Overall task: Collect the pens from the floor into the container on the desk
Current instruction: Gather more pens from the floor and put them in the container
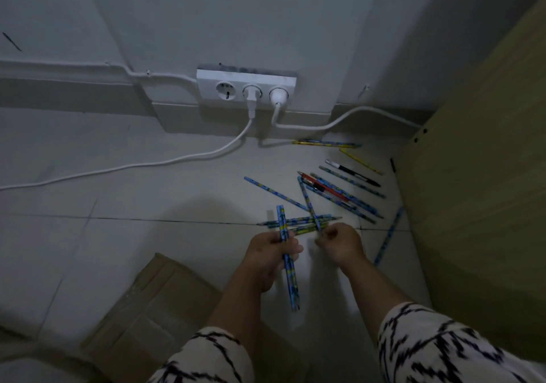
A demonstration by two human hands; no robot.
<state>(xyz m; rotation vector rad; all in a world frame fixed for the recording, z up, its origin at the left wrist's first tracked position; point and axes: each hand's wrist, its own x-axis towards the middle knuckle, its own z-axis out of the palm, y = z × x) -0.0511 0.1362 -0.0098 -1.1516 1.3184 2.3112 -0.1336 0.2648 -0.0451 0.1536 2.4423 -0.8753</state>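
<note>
Blue patterned pens (287, 261) were gripped upright in the left hand (270, 254). Right hand (339, 245) pinched the low end of one pen (309, 205) whose long axis ran toward 11 o'clock. Loose pens (344, 192) lay at 1 o'clock, nearer the right hand, axes toward 4 o'clock. Pale tiled floor (147, 199), dim; wall socket (246, 88) at 12. Container not in view.

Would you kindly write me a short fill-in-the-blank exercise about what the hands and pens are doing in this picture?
1. The left hand grips a bundle of ____ patterned pens.
2. The right hand pinches the lower end of a pen that points ____ from it.
3. On the wall socket strip, ____ plugs are inserted.

Missing words: blue; up; two
</note>
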